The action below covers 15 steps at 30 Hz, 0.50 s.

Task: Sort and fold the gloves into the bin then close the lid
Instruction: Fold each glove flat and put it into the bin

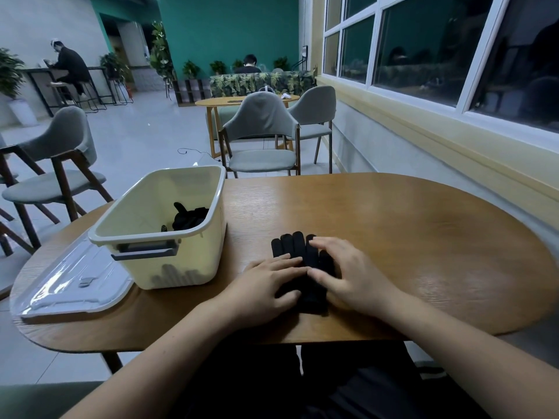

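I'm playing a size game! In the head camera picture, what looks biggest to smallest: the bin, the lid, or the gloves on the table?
1. bin, biggest.
2. lid, close behind; it lies flat, so it may only look smaller.
3. gloves, smallest, partly hidden under the left hand and right hand.

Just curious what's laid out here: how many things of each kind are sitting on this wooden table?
Bin: 1
Lid: 1
Black glove bundles: 2 (loose bundle, binned bundle); gloves per bundle cannot be told
Total: 4
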Tool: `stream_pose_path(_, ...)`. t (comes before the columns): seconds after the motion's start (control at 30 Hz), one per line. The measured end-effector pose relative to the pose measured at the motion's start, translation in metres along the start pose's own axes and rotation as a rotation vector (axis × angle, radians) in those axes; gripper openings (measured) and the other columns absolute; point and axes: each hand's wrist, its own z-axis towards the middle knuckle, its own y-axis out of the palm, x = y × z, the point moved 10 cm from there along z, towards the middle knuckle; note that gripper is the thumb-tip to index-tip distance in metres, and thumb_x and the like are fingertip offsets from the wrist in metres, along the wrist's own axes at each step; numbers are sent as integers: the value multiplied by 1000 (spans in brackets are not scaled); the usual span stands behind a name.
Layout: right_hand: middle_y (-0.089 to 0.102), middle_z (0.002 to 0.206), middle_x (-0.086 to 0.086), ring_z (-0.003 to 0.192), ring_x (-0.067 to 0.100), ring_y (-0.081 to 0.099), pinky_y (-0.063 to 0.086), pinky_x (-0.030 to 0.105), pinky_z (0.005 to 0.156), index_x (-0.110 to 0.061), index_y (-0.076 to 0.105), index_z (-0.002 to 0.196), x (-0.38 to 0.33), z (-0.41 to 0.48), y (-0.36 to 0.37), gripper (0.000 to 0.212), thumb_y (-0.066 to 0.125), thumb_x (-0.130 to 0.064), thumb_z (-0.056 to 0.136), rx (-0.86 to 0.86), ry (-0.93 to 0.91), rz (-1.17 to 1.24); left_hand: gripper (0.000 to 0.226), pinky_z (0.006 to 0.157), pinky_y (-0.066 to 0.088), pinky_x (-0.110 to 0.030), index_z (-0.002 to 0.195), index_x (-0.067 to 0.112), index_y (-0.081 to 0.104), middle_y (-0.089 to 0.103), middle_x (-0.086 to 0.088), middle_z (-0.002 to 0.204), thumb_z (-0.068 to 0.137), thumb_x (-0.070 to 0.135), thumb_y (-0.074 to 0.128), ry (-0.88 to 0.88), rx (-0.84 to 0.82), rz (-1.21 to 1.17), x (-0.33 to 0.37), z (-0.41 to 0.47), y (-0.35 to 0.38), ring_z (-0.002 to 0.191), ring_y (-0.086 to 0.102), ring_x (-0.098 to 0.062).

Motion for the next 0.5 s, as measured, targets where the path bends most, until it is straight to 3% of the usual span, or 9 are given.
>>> stream_pose_path(0.17,44,160,-12,150,9,35,31,38,123,-26,38,160,12,-17,15,100,49,-88,84,-67,68,-154,72,131,12,-35,165,41,30,18,17,175,100,65,51,-47,-48,76,-11,2,-1,160,7,1)
stream_pose_path(0.33,42,161,-11,152,11,33,28,39,124,-27,34,161,11,-15,18,101,43,-91,84,-80,59,-186,84,126,16,-29,167,36,24,17,19,174,97,75,48,-116,-37,151,-20,2,-5,160,11,1)
stream_pose_path(0.5,42,161,-8,152,12,31,25,37,125,-28,33,162,10,-17,19,97,43,-89,86,-84,59,-203,70,126,22,-36,165,37,31,23,16,173,103,69,41,-85,84,240,-10,13,-14,160,18,-7)
